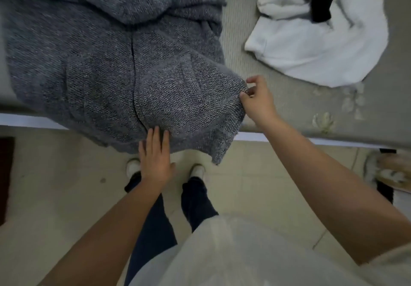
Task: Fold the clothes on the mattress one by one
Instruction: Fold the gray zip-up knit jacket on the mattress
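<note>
A: Where is the grey knit garment [106, 58]?

B: Spread over the left part of the mattress [289, 107], with its near hem hanging over the mattress's near edge toward the tiled floor [55, 185].

A: And the right hand [258, 101]?

B: At the garment's right edge, near the mattress's near side. Thumb and curled fingers [252, 80] close on a corner of the knit, pinching it; the cloth runs leftward from that pinch.

A: The left hand [155, 159]?

B: Flat, fingers straight and slightly spread, pointing far. The fingertips press on the hanging part of the garment, just right of the seam down its middle. It grips nothing.

A: So the fabric sits how, relative to both?

B: It stretches between them: under the left fingertips at the near hem, and inside the right pinch farther right.

A: Anything else on the mattress?

B: A crumpled white garment [322, 47] lies far right, well apart from the hands, with a black piece [321, 3] lying on it.
</note>
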Tool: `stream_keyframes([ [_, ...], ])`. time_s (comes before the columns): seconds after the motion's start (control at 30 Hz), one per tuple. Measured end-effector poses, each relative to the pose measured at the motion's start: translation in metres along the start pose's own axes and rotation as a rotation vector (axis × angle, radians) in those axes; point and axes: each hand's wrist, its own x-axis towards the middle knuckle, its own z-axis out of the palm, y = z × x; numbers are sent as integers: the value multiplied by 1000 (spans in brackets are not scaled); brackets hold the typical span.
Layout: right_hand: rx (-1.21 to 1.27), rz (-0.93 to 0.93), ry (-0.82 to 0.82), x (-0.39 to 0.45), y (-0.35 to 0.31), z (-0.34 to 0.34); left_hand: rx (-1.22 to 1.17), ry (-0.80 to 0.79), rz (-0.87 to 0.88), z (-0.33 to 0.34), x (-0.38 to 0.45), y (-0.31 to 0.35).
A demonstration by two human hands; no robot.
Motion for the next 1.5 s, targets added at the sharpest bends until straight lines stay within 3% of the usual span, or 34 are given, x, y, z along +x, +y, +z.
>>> stream_keyframes([
  [0.27, -308, -459, 78, 88, -40, -7, -10, 248, -78, -36, 40, 5],
  [0.33, -479, -513, 24, 99, -38, 4, 36, 241, -115, -43, 54, 0],
  [0.4, -803, -616, -4, 95, -22, 18, 74, 189, -117, -51, 66, -5],
  [0.5, -1023, -1040, 59, 63, 12, 31, 75, 123, -80, -60, 80, -11],
  [0.6, -1188, -1338, -67, 35, 53, 46, 75, 48, -69, -67, 92, -15],
  [0.7, -1381, -1203, -251, 30, 67, 55, 49, -3, -57, -69, 98, -17],
  [0.8, -1203, -1334, -159, 38, 62, 67, 80, -25, -28, -65, 97, -22],
  [1.0, -986, -1349, -231, 31, 28, 63, 61, -28, 29, -57, 93, -26],
  [1.17, -601, -1200, -235, 7, 0, 36, -266, 113, -44, -26, 42, -8],
  [1.37, -604, -1078, -299, -35, -28, 5, -435, 439, -257, -4, 3, 7],
  [1.5, -543, -914, -299, -54, -31, -16, -492, 485, -418, -6, 7, 6],
])
